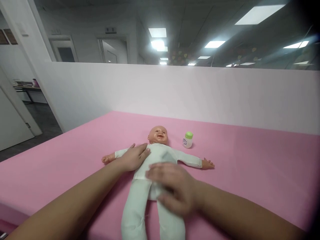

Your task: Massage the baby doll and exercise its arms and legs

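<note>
A baby doll (160, 151) with a white cloth body lies face up, its arms spread and its legs toward me. My left hand (136, 156) rests flat on the doll's upper side by the shoulder, fingers stretched out. Over the belly is my right hand (175, 186), blurred by motion, with fingers extended and thumb apart; whether it touches the cloth I cannot tell. Neither hand grips anything. To the right of the doll's head stands a small clear jar (187, 140) with a green lid and a label.
The doll and jar are on a pink padded table (250, 166). A low white wall (187, 90) with glass above it borders the far side. At the left are a door (12, 120) and a distant desk (27, 87) with things on it.
</note>
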`<state>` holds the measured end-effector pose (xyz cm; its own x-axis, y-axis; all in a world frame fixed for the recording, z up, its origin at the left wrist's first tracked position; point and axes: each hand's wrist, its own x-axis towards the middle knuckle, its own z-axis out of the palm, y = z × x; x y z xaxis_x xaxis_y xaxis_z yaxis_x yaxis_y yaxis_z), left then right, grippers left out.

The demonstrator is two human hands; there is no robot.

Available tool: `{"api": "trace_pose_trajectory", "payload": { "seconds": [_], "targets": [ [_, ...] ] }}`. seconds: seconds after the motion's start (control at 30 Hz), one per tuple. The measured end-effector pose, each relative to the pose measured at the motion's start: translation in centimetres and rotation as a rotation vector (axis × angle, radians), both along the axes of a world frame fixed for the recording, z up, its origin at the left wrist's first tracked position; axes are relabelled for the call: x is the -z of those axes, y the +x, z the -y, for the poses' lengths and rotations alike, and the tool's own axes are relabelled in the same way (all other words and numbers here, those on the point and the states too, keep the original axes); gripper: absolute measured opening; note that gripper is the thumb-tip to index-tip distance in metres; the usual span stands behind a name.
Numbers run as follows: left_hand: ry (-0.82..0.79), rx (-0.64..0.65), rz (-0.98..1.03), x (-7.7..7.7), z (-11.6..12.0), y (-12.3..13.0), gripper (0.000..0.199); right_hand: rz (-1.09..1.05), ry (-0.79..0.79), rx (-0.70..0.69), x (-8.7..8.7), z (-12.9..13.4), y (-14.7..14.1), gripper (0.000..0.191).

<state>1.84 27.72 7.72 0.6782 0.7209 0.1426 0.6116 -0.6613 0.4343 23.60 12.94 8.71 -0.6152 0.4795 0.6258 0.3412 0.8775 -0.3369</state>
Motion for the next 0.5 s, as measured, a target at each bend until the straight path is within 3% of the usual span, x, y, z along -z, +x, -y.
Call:
{"api": "trace_pose_trajectory", "payload": {
  "seconds": [0.03,0.1,0.3,0.5],
  "targets": [
    [-0.003,-0.001,0.0,0.0,0.0,0.0,0.066,0.031,-0.026,-0.106,-0.4,0.9,-0.8,0.052],
    [-0.007,-0.004,0.003,-0.1,-0.1,0.1,0.066,0.143,-0.073,-0.159,-0.6,2.1,-1.9,0.062],
    [-0.005,-0.005,0.003,-0.4,0.1,0.4,0.056,0.335,-0.128,0.048,0.4,0.8,-0.6,0.098],
    [0.005,-0.021,-0.001,-0.3,0.3,0.6,0.054,0.353,-0.202,0.236,1.1,-2.5,2.3,0.085]
  ]
}}
